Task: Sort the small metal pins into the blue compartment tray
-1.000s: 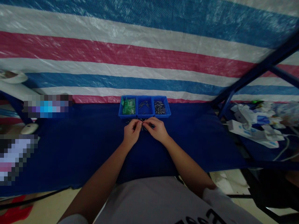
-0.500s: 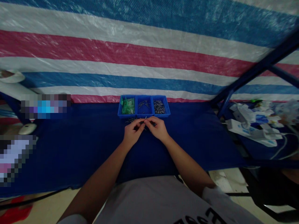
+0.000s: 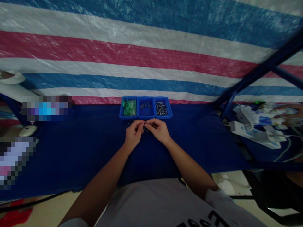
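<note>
My left hand (image 3: 134, 134) and my right hand (image 3: 160, 130) meet over the blue tabletop, just in front of three blue bins. Both are closed in a pinch, fingertips almost touching. Between them a thin, light metal pin-like piece (image 3: 147, 122) lies roughly level; its exact kind is too small to make out. More thin dark pieces (image 3: 132, 122) lie loose on the table behind and below my fingers, partly covered by them. The right bin (image 3: 169, 109) holds a heap of such pieces, the middle bin (image 3: 146, 117) several, and the left bin (image 3: 121, 110) green plastic packets (image 3: 130, 107).
The blue table (image 3: 78, 151) runs left and right of me, with a striped tarpaulin (image 3: 142, 56) behind it. A blue metal frame (image 3: 251, 74) rises at the right. Past it lie white boxes (image 3: 248, 130) and cables. Pixelated items and a white mouse (image 3: 27, 130) are at the left.
The thin piece stood upright at my fingertips and now lies level between both hands. My left fingertips have shifted slightly left. Another person's arm has appeared at the far right.
</note>
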Demonstrator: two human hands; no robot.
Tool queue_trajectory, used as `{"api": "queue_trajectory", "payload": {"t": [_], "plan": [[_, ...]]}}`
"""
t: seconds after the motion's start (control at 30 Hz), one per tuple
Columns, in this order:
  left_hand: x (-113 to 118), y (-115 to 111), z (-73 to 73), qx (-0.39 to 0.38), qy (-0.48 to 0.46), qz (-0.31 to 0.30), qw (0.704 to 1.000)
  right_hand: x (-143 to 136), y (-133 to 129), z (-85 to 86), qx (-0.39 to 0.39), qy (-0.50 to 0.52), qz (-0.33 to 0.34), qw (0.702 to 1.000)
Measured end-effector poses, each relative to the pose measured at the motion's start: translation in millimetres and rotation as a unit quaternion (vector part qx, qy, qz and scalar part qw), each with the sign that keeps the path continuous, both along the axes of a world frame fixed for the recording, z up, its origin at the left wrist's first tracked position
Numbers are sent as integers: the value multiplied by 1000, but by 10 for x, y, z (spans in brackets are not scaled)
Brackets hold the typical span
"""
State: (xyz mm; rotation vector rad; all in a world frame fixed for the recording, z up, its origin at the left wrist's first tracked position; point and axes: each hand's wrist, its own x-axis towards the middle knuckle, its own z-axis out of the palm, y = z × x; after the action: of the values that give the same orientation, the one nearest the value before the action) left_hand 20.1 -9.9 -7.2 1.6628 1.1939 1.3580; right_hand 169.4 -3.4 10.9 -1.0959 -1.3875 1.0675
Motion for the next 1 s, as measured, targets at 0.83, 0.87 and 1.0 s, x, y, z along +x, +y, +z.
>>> {"api": "queue_trajectory", "payload": {"t": [0.83,0.87,1.0], "plan": [[10,-17,24,-23,9,8,1000,48,-31,119,94,-171,12,981],[8,-16,22,-23,15,11,1000,49,-32,117,94,-175,15,980],[-1,-7,12,-25,29,22,999,51,-36,115,93,-191,23,977]]}}
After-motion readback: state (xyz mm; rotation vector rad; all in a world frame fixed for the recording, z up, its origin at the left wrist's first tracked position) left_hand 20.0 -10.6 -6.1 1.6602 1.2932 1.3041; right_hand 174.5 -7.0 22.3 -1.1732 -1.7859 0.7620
